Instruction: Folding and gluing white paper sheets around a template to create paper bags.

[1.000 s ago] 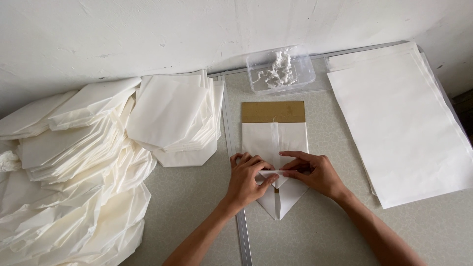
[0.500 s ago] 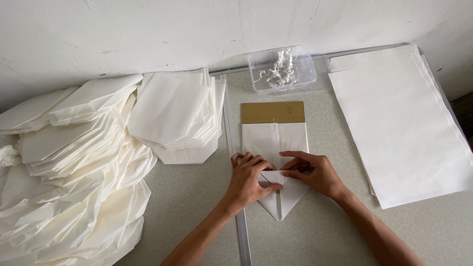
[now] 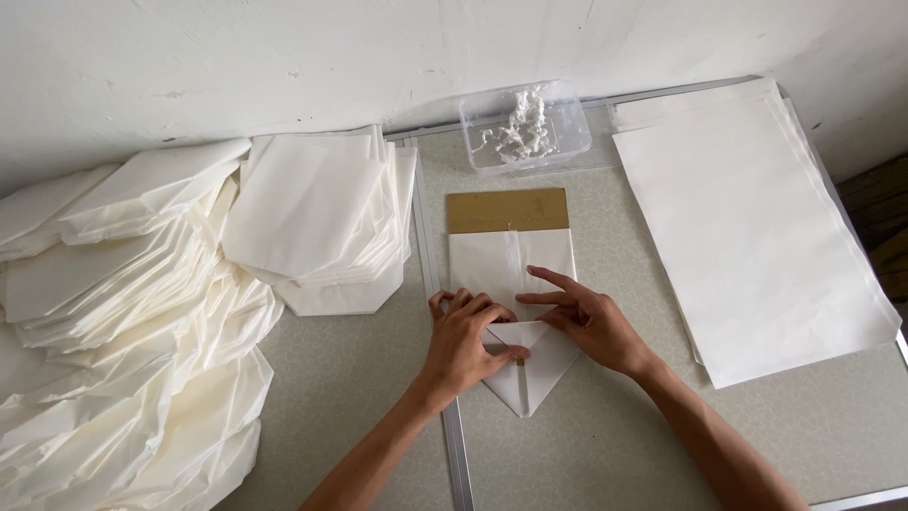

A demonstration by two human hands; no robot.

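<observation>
The sheet (image 3: pixel 512 284) lay flat on the table (image 3: pixel 605 445), wrapped round a brown board (image 3: pixel 507 209) whose top edge showed beyond it. Its near end was already folded to a point. The left hand (image 3: pixel 465 341) pressed flat on the sheet's left flap, fingers bent, clenching nothing. The right hand (image 3: pixel 588 320) lay open on the right flap, its fingers spread along the crease.

By the look of it, the folding of this piece was well on: the side wrap and corner folds were made, while the point itself was not yet turned up.

Left of the sheet sat piles of finished bags (image 3: pixel 312 213). Right of it lay a stack of flat paper (image 3: pixel 757 218). Beyond it stood a clear tub (image 3: pixel 526 128) of white paste.
</observation>
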